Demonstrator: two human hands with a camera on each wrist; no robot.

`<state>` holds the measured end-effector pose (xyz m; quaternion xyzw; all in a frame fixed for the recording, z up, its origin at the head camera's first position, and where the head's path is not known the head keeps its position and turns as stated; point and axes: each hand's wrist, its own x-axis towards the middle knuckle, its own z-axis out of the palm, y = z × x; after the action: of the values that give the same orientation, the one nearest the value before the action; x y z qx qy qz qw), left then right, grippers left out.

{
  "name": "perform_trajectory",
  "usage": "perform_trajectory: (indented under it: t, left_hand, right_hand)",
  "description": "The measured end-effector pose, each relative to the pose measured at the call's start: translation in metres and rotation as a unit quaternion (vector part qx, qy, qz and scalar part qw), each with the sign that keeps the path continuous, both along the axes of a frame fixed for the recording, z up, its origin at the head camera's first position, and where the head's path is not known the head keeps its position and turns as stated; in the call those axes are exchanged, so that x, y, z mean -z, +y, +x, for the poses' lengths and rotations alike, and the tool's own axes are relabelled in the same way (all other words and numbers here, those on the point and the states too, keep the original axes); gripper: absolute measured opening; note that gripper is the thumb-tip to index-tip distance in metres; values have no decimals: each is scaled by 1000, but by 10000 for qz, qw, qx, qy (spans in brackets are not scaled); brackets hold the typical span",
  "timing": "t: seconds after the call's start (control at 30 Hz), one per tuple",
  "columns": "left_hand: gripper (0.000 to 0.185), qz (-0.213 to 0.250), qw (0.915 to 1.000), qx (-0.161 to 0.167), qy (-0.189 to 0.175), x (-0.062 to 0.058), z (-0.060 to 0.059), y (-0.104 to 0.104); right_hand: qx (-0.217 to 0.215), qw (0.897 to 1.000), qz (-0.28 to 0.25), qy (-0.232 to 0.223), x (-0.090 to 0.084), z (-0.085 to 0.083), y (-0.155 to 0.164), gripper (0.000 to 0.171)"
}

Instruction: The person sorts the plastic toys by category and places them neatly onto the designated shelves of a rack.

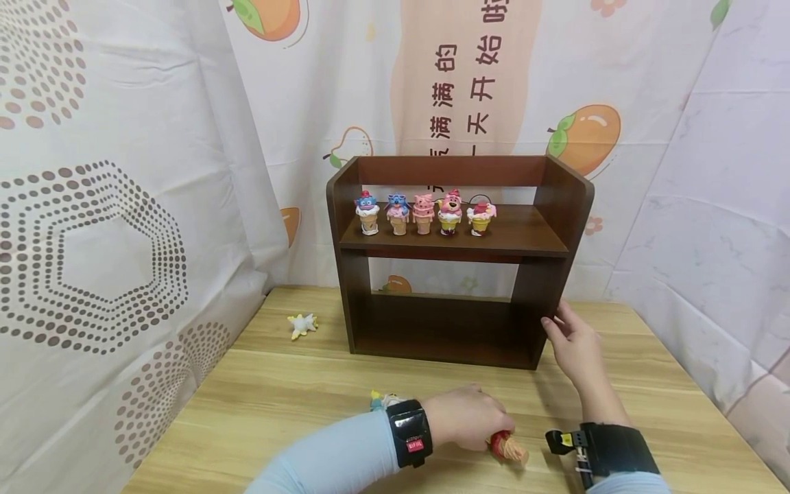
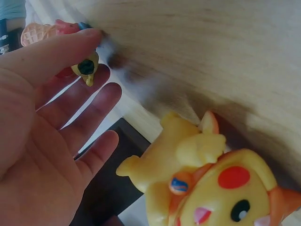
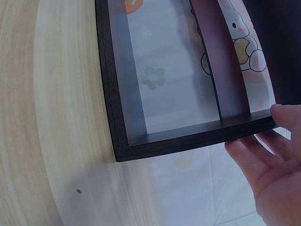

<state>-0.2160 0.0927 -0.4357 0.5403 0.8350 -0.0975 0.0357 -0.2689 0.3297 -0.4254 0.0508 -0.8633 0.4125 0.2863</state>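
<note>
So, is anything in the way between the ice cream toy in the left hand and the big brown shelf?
Nothing visible is: only bare tabletop lies between the red-topped ice cream cone figurine in the left hand and the brown shelf. Five cone figurines stand on its upper level, but the right end looks bare.

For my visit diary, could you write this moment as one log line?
left fingers: pinch cone figurine | right fingers: grip side of shelf | upper board: five figurines
</note>
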Motion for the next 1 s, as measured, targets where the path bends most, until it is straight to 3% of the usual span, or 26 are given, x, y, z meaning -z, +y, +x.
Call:
perform_trajectory:
  t: [0.2, 1.0]
  left_hand:
    - [30, 76, 10000, 51, 29, 2, -1, 0]
    - [23, 742, 9956, 212, -536, -2, -6, -7]
  right_hand:
    - [-6, 10000, 20, 13, 0, 1, -1, 48]
    - [13, 10000, 37, 36, 0, 1, -1, 48]
